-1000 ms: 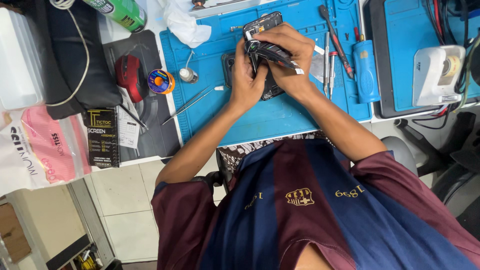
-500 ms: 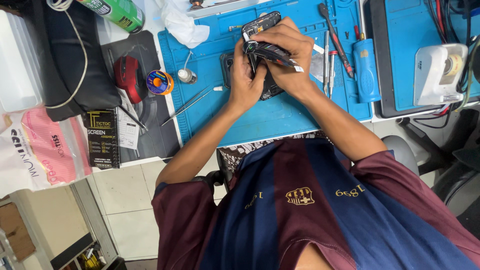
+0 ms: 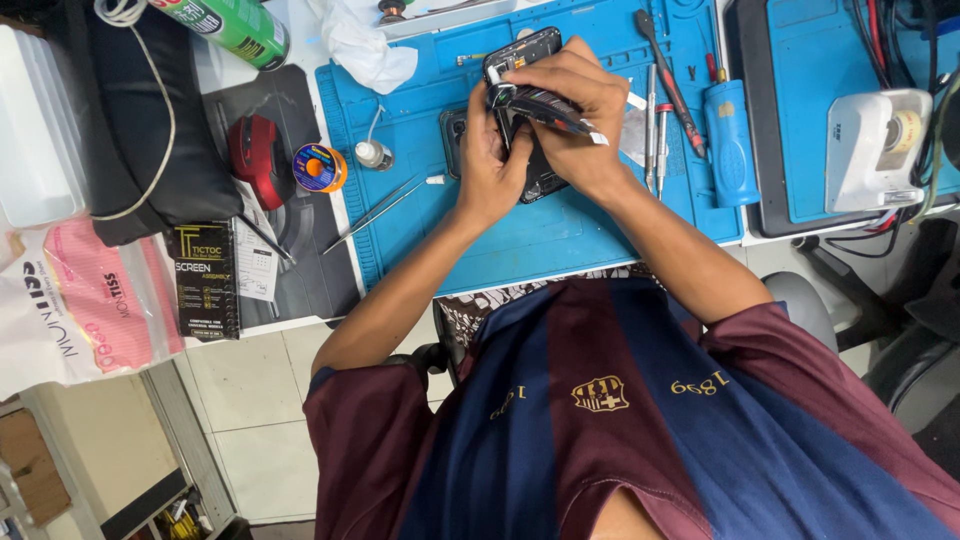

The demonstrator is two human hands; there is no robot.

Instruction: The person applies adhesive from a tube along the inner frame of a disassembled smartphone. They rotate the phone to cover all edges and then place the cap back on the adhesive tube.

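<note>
Little moved since earlier frame: both hands hold same clasp over blue mat (image 3: pixel 560 235). Left hand (image 3: pixel 490 165) grips phone (image 3: pixel 520 60) from side, steadying it for work. Right hand (image 3: pixel 570 120) curls over top, fingers pinching dark tool (image 3: pixel 540 100) across phone. Tweezers (image 3: pixel 375 210), small bottle (image 3: pixel 372 153) lie left of hands; screwdrivers (image 3: pixel 665 70) right.

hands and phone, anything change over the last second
Almost nothing. The left hand and right hand remain closed around the opened phone and the dark tool above the blue mat. The small silver-capped bottle, tape roll and tweezers stayed put.
</note>
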